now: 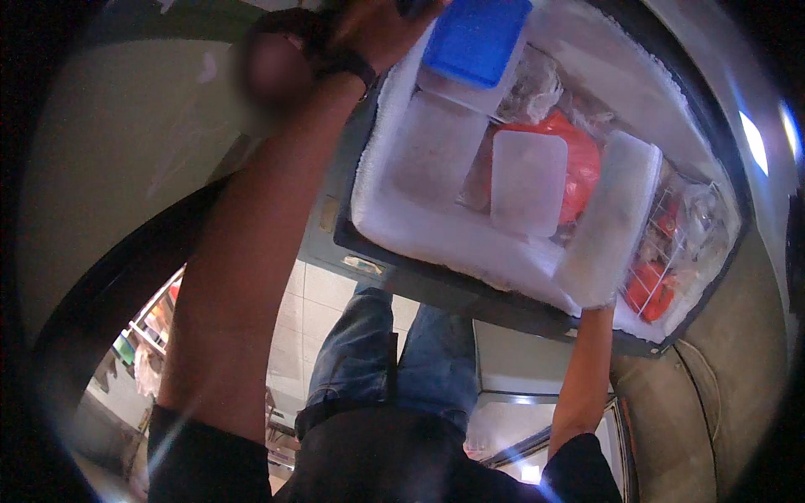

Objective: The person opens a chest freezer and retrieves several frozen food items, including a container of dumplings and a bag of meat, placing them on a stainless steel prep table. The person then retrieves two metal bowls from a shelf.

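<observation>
An open, frost-lined chest freezer (369, 233) fills the upper middle and right. My right hand (587, 300) is at a long frosted plastic container (610, 214) near the front right, its fingers hidden behind it. My left hand (381, 29) reaches to the back-left rim, fingers partly out of view, beside a blue-lidded box (476, 42). Inside also sit frosted containers (432, 147), a smaller translucent one (528, 180) over a red plastic bag (579, 172), and crumpled clear bags (528, 84).
A wire basket (658, 260) with bagged items stands at the freezer's right end. A person's blurred head (277, 71) shows at upper left. My legs (428, 369) stand below on tiled floor. Shelves (147, 352) show at lower left, a cable (708, 402) at right.
</observation>
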`<state>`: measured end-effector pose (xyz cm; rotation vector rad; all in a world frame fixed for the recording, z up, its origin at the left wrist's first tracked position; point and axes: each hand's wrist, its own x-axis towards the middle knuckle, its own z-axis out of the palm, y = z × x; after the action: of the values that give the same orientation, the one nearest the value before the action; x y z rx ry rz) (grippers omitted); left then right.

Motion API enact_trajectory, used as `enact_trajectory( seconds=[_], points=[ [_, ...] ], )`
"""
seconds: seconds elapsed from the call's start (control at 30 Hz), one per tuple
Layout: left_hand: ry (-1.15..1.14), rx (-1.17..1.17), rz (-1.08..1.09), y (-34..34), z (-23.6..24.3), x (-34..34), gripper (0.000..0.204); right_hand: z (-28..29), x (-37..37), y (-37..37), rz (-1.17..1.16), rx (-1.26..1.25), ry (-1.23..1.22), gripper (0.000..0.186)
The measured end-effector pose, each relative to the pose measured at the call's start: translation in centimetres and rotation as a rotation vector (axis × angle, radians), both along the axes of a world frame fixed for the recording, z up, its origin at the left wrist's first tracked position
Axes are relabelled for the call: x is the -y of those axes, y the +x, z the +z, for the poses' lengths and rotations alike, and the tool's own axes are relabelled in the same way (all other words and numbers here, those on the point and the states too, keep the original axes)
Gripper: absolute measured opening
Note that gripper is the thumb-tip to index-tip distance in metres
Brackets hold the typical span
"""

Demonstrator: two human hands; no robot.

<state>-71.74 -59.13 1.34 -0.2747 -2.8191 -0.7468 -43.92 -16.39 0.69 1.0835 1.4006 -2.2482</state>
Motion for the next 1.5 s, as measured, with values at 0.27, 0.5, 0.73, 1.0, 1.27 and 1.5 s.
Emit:
enact_trajectory(
  seconds=[0.27,0.5,0.73,1.0,1.27,1.5],
  points=[
    [0.12,0.184,0.047,0.4,2.1,-1.0,0.08,11.5,4.9,4.7,-0.016,0.117,-0.178,0.064],
    [0.358,0.235,-0.159,6.0,7.5,1.7,0.07,7.9,14.6,9.3,0.612,0.112,0.552,0.056],
    [0.408,0.288,0.264,33.5,13.5,8.6,0.096,11.3,29.2,1.3,0.873,-0.28,0.804,0.061],
    [1.24,0.763,0.779,42.4,9.8,8.6,0.069,-2.7,26.6,-4.2,0.447,-0.033,0.506,0.058],
    [1.484,0.745,0.848,43.4,7.5,9.8,0.06,-14.8,21.6,-7.9,0.807,0.0,0.495,0.058],
    [1.523,0.869,0.909,42.0,9.3,10.8,0.07,-17.2,19.0,-6.4,0.912,0.024,0.521,0.049]
  ],
)
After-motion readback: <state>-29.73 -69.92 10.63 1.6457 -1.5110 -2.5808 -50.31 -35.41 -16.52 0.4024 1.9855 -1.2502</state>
